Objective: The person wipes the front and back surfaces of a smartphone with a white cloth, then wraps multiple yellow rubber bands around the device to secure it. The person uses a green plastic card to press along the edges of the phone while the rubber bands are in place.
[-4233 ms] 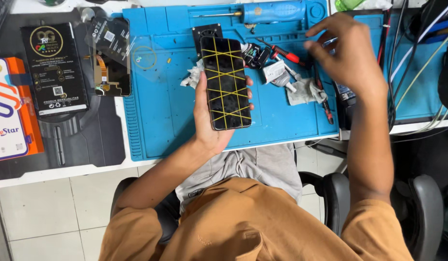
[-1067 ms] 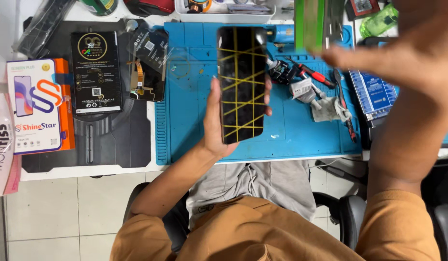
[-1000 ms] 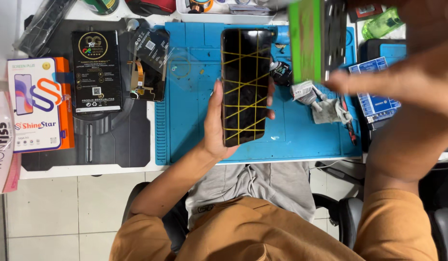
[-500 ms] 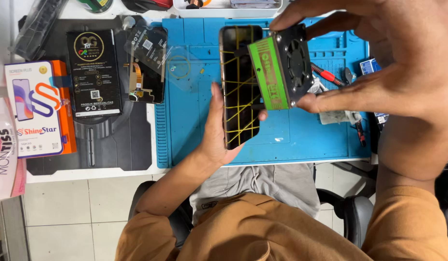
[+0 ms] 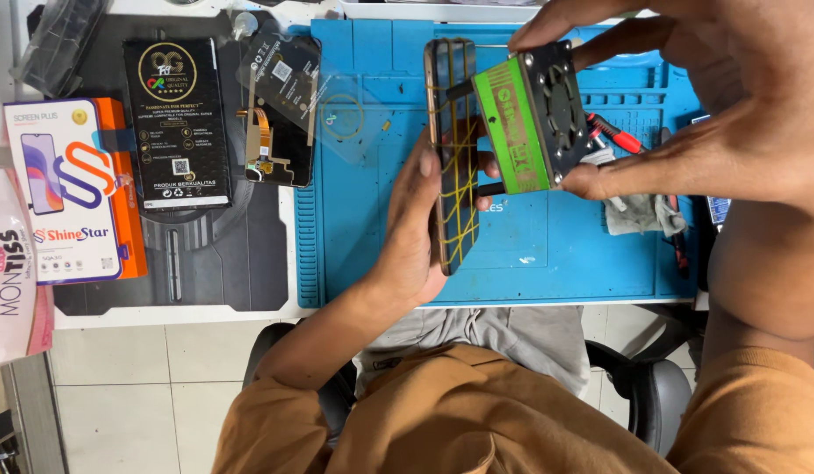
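Observation:
My left hand [image 5: 413, 230] grips a black smartphone [image 5: 451, 154] wound with yellow rubber bands, tilted on edge above the blue work mat [image 5: 372, 219]. My right hand [image 5: 732, 105] holds a small box-shaped device [image 5: 532, 118] with a green side and a dark fan face, right beside the phone's upper part. Thumb and fingers pinch the device at top and bottom.
A black box [image 5: 177, 123] and an orange-and-white box [image 5: 69, 202] lie on the dark mat at left. A loose phone screen part [image 5: 280, 118] rests near the blue mat's edge. Grey cloth [image 5: 640, 213] and a red-handled tool [image 5: 613, 133] lie at right.
My right hand brought the green fan device from the far right down to the phone's upper end. The left hand turned the phone more onto its edge.

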